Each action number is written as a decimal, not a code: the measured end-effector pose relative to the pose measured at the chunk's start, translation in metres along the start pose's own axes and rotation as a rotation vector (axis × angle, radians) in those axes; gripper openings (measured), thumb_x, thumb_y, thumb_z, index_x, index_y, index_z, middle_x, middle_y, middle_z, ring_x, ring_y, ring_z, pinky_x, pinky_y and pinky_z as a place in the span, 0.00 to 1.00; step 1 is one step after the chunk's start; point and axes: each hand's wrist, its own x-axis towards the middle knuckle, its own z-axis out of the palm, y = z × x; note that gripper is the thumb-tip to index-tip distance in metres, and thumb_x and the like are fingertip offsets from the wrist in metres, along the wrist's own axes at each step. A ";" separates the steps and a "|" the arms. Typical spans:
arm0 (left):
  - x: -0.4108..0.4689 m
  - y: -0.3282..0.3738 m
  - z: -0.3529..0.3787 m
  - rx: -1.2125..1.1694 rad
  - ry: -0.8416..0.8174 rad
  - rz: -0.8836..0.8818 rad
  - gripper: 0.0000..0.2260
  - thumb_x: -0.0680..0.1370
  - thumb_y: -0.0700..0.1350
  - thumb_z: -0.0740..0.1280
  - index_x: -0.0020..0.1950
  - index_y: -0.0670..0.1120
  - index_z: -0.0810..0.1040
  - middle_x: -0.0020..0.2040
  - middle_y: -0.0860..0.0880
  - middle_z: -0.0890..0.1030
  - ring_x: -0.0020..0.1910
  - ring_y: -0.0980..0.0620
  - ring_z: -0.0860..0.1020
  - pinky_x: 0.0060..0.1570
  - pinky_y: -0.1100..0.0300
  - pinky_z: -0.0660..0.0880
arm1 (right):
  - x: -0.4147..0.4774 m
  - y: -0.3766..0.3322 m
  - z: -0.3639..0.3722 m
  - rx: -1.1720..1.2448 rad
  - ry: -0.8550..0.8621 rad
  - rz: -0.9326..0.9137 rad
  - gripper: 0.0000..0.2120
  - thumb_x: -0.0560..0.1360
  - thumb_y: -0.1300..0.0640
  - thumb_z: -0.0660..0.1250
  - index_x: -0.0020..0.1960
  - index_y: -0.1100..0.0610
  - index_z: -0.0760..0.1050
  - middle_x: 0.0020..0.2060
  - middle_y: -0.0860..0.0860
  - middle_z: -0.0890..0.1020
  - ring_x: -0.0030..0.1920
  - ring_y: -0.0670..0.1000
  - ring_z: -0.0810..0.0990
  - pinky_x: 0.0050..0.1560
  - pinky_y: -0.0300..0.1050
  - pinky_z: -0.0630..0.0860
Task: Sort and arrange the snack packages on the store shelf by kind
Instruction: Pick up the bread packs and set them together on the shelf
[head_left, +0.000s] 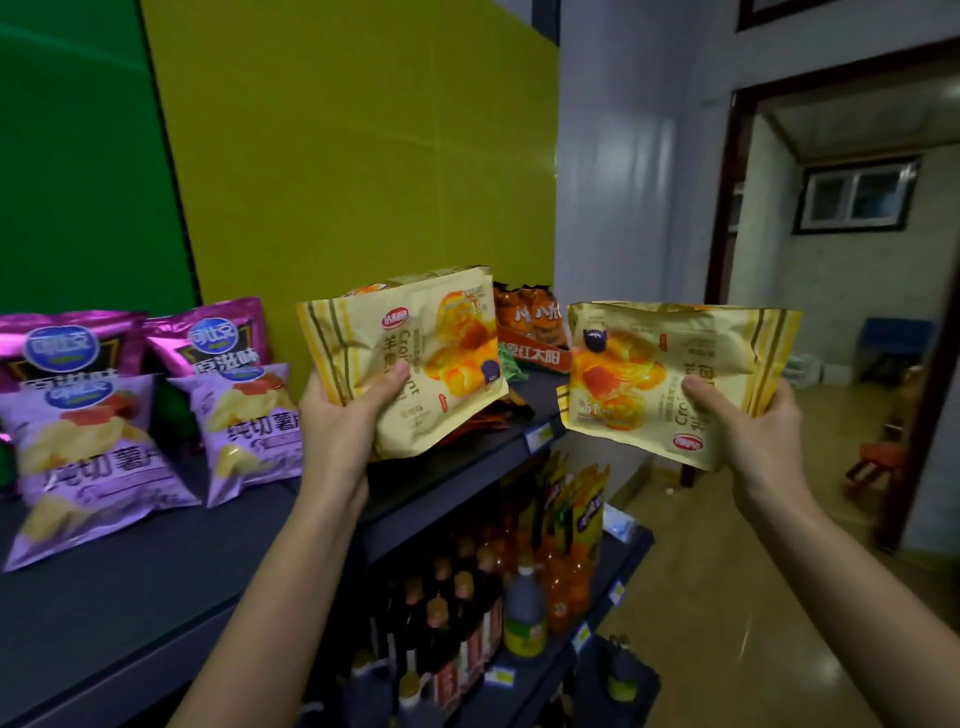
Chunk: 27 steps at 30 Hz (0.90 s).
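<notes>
Left pack (415, 358): croissant bag clamped in left hand (343, 410), over the shelf (156, 571).
Right pack (670, 379): same kind, clamped in right hand (753, 431), upside down, off the shelf's end.
Chips (104, 415): grouped at left.
Advice: turn right pack upright; stand both together in the gap beside the chips.

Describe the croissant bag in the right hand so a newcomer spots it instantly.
Look right of the dark shelf, out over the floor. The right hand grips a yellow croissant bag; unlike its twin in the left hand, its print is upside down.
</notes>
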 end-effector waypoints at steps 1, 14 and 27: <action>0.007 -0.009 0.012 -0.009 -0.004 -0.011 0.15 0.68 0.38 0.74 0.50 0.52 0.75 0.47 0.52 0.82 0.41 0.59 0.83 0.38 0.66 0.79 | 0.014 0.006 0.001 0.001 0.004 -0.002 0.18 0.67 0.53 0.74 0.52 0.49 0.70 0.46 0.46 0.79 0.51 0.55 0.81 0.56 0.58 0.78; 0.092 -0.072 0.106 0.060 0.047 0.018 0.19 0.67 0.40 0.75 0.55 0.50 0.76 0.50 0.50 0.84 0.47 0.53 0.84 0.44 0.59 0.80 | 0.167 0.092 0.072 -0.030 -0.086 -0.011 0.23 0.69 0.54 0.73 0.60 0.55 0.69 0.51 0.50 0.78 0.52 0.54 0.79 0.53 0.53 0.77; 0.120 -0.114 0.151 0.194 0.226 0.102 0.14 0.66 0.40 0.74 0.47 0.53 0.76 0.45 0.52 0.83 0.40 0.56 0.83 0.39 0.60 0.80 | 0.256 0.187 0.128 -0.086 -0.354 -0.081 0.32 0.70 0.49 0.71 0.68 0.58 0.64 0.63 0.54 0.75 0.63 0.54 0.73 0.63 0.50 0.71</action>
